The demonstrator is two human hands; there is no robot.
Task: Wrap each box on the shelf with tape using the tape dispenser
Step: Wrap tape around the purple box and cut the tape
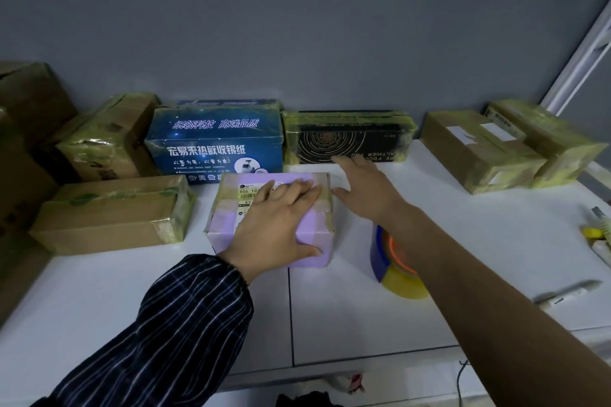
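Note:
A small lilac box (pixel 224 228) with a white shipping label and yellowish tape bands sits mid-shelf. My left hand (pixel 277 225) lies flat on its top, fingers spread, thumb over the front right corner. My right hand (pixel 363 188) hovers open just right of the box, fingers reaching toward the black box (pixel 350 139) with gold rings at the back. The tape dispenser (pixel 393 261), blue with an orange core and a yellowish tape roll, stands on the shelf under my right forearm, which partly hides it.
Taped boxes line the back: a blue printed box (pixel 211 142), brown cartons (pixel 109 139) on the left, two more (pixel 479 149) on the right. A flat brown box (pixel 109 211) lies left of the lilac one. A white pen (pixel 568 291) and small items (pixel 598 235) lie at the right edge.

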